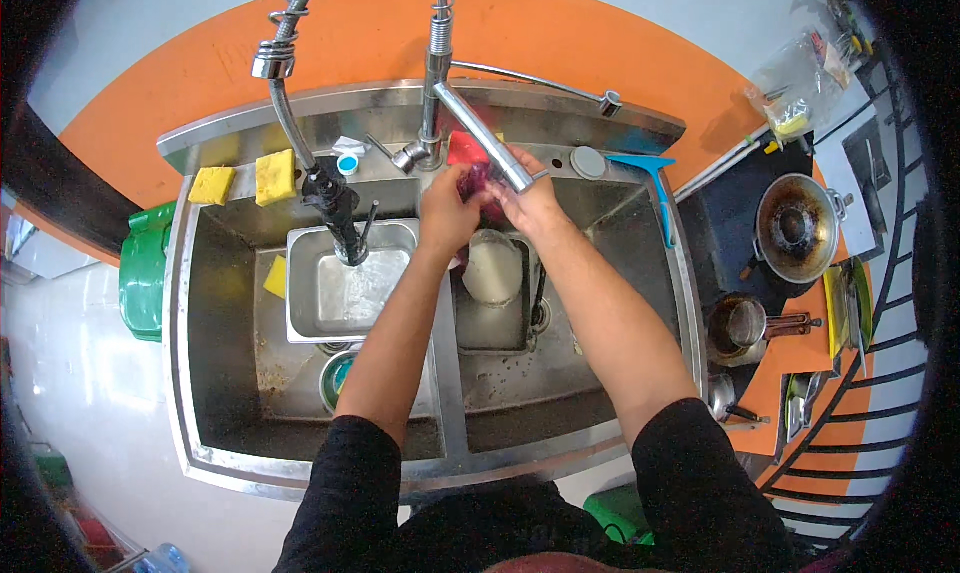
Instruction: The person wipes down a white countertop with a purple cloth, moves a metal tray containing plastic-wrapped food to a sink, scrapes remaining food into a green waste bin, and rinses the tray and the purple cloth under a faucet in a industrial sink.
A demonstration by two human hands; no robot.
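Observation:
Both hands meet over the right basin of a steel sink (453, 393), close to its back edge. A blurred magenta-red thing (478, 183) is between them; its kind does not show. My left hand (450, 211) closes on it from the left. My right hand (532, 195) is closed at its other side, its fingers partly covered by the tap's metal spout (480, 133). A bright red piece (464, 147) shows just behind my left hand. Below the hands, a dark rectangular tray (495, 340) lies in the basin with a pale, rounded thing (493, 269) in it.
A steel pan (292, 293) and a teal-lined bowl (330, 383) sit in the left basin. Yellow sponges (276, 178) lie on the back ledge, beneath a hanging spray hose (335, 213). At right are a blue squeegee (660, 188), a wok (795, 228) and a saucepan (738, 325).

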